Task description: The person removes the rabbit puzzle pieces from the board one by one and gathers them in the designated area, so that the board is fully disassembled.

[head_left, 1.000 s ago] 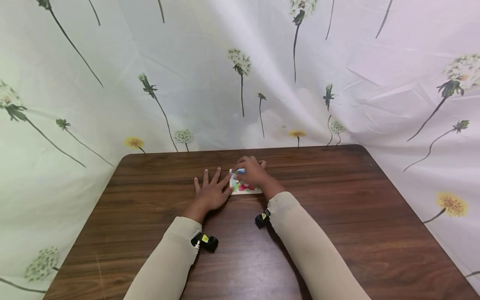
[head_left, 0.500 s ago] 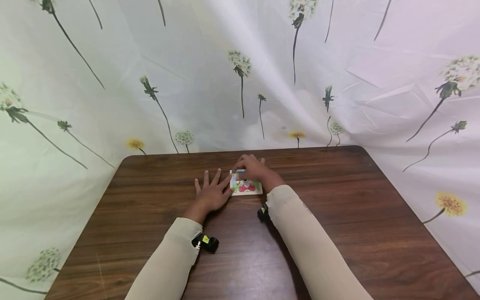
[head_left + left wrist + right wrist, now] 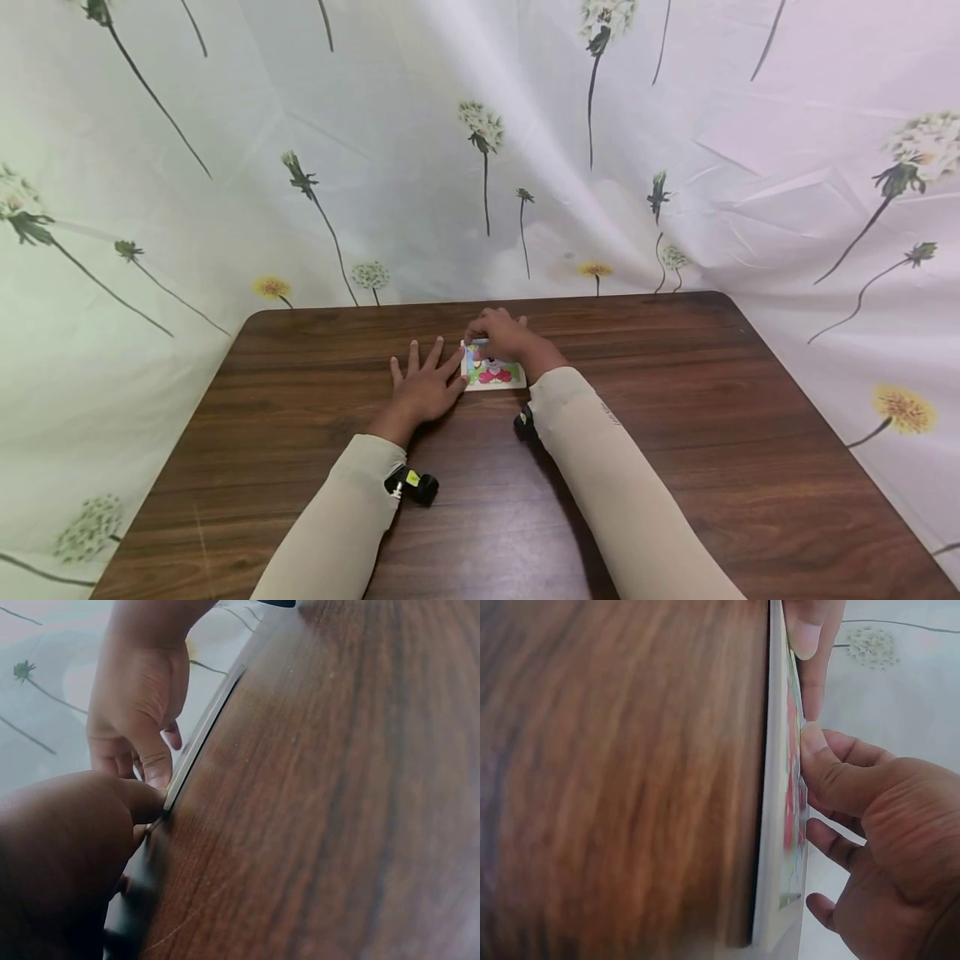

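Observation:
A small flat picture board (image 3: 498, 377) with a white border lies near the far edge of the table, showing a cartoon figure in red on green and blue. My left hand (image 3: 422, 392) lies with fingers spread on the table, its thumb and index finger at the board's left edge. Over the upper part of the picture, my right hand (image 3: 504, 337) bends down with curled fingers. In the right wrist view, the right thumb (image 3: 815, 741) and index finger come together right at the picture's surface; I cannot tell whether a thin piece sits between them.
The dark wood-grain table (image 3: 480, 467) extends on all sides of the board. Behind it hangs a pale cloth (image 3: 420, 167) printed with dandelions, reaching down to the table's far edge. A black wrist camera (image 3: 412, 485) sits under the left sleeve.
My right hand and forearm have shifted slightly away and leftward, uncovering more of the cartoon figure. The left hand and the board have stayed in place.

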A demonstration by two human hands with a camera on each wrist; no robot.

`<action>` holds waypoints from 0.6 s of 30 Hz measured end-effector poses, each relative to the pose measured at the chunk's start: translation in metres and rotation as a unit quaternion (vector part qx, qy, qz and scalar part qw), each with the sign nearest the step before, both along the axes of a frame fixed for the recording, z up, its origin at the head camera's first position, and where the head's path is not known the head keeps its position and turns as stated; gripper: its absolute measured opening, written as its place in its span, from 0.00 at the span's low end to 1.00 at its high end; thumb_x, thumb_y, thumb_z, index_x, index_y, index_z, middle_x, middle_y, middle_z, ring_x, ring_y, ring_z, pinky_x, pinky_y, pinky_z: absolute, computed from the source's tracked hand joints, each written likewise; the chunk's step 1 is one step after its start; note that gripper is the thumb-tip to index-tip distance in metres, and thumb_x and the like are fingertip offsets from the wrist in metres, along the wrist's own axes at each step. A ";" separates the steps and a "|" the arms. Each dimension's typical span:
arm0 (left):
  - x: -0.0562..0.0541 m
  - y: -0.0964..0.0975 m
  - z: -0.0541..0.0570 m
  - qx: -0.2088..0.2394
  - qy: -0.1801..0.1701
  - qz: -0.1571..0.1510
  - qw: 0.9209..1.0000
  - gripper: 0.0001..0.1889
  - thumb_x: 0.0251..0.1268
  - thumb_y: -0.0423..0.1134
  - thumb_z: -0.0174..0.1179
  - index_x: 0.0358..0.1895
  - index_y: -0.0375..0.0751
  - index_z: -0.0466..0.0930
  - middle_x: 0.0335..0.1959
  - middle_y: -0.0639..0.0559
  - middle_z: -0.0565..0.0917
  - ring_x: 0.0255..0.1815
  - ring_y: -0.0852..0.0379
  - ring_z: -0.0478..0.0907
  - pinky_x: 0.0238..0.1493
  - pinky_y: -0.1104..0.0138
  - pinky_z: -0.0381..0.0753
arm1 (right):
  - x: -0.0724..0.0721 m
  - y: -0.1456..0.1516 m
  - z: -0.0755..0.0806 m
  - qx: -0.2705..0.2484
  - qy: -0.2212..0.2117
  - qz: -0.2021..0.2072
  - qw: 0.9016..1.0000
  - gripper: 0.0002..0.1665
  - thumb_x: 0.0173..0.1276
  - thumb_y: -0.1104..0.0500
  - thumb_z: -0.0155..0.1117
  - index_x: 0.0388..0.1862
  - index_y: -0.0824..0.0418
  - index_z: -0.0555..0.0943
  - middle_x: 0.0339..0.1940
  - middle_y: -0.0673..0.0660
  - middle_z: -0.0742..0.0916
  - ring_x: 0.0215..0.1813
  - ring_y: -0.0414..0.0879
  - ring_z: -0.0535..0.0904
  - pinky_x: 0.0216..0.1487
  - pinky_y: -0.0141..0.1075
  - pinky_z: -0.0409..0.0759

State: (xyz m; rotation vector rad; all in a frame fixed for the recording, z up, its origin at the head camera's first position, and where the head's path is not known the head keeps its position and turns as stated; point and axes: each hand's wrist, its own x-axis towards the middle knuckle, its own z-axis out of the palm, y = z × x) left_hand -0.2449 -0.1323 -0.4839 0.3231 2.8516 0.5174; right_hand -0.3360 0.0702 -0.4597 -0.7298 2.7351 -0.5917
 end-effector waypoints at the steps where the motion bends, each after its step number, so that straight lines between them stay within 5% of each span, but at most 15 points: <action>1: 0.000 0.000 0.000 0.000 0.000 0.000 1.000 0.34 0.90 0.64 0.41 0.91 0.64 0.50 0.95 0.47 0.39 0.92 0.29 0.24 0.82 0.23 0.24 | 0.000 0.000 0.001 0.001 -0.001 0.000 1.000 0.05 0.79 0.54 0.73 0.50 0.46 0.88 0.71 0.56 0.80 0.79 0.61 0.68 0.83 0.78 0.49; 9: -0.001 0.000 0.000 0.001 0.005 -0.001 1.000 0.34 0.90 0.63 0.41 0.91 0.64 0.50 0.95 0.47 0.39 0.92 0.29 0.24 0.82 0.23 0.24 | 0.000 0.001 -0.001 -0.005 0.001 -0.009 1.000 0.14 0.79 0.55 0.72 0.60 0.43 0.89 0.79 0.57 0.76 0.84 0.62 0.65 0.84 0.77 0.49; 18: 0.000 0.000 -0.002 -0.001 0.000 0.001 1.000 0.34 0.90 0.64 0.41 0.91 0.64 0.50 0.95 0.47 0.39 0.92 0.28 0.24 0.82 0.23 0.24 | -0.007 0.007 -0.005 -0.009 0.025 0.013 1.000 0.14 0.75 0.51 0.77 0.58 0.44 0.94 0.67 0.55 0.81 0.72 0.56 0.75 0.78 0.69 0.64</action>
